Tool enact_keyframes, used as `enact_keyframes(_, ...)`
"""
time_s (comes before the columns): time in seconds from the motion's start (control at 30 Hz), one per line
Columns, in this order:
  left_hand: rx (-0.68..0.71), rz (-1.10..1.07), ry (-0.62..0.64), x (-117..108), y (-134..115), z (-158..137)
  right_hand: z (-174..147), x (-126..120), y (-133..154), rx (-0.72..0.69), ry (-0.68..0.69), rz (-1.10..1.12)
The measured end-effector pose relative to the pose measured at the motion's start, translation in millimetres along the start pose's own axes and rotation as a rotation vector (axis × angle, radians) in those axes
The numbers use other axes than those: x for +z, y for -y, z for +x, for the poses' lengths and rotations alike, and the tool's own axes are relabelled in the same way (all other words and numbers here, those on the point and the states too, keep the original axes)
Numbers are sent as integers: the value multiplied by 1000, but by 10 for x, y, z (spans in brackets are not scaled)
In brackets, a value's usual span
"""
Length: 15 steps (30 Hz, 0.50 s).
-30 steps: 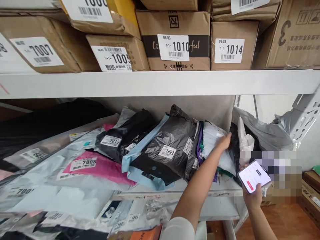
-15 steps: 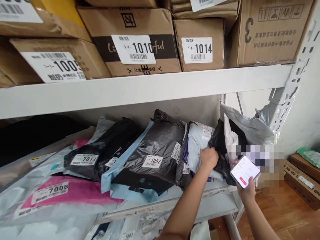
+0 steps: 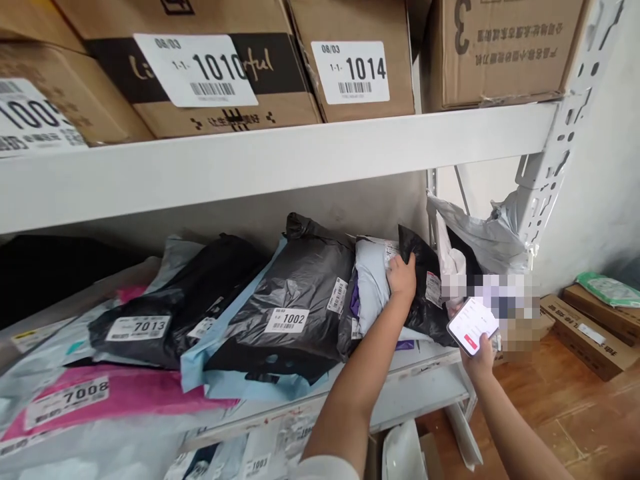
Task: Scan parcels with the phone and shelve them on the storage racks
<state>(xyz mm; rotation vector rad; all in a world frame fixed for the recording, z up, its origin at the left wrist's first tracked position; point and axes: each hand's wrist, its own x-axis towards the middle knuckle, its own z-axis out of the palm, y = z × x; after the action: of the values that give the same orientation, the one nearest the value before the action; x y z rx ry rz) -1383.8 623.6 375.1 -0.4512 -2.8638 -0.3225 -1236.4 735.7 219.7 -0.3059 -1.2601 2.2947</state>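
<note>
My left hand (image 3: 403, 276) is closed at the left edge of a black plastic mailer bag (image 3: 424, 303) that carries a white label with a pink mark. Its fingers lie between this bag and a pale blue parcel (image 3: 371, 277), so the exact grip is partly hidden. A smartphone (image 3: 473, 327) with a lit white screen and a red button rests in my right hand (image 3: 479, 360), thumb over the screen's lower edge. Left of the pale blue parcel leans a grey-black parcel labelled 1002 (image 3: 305, 287).
A white shelf beam (image 3: 280, 163) crosses above, with labelled cardboard boxes (image 3: 367, 17) on it. More bagged parcels, including a pink one (image 3: 150, 390), lie at left. At right stand a perforated shelf post (image 3: 557, 143) and cartons (image 3: 583, 343) on the floor.
My left hand has moved up along the black mailer bag, whose label now shows. The camera view has shifted right. The phone stays in my right hand.
</note>
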Motion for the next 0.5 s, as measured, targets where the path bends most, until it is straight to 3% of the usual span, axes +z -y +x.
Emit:
enact_keyframes(0.07,176,-17,57,30,-5,-2,-11,37,1,-3,-21,25)
enact_keyframes(0.2,498,-61,307,67,44,80,-62,126,43,14,-12,90)
enact_keyframes(0.33,519,-52,395,84,38,226,-298,158,133,94,85,167)
enact_keyframes(0.5,447,-19,481,142,-205,546,-816,144,212,265,203,216)
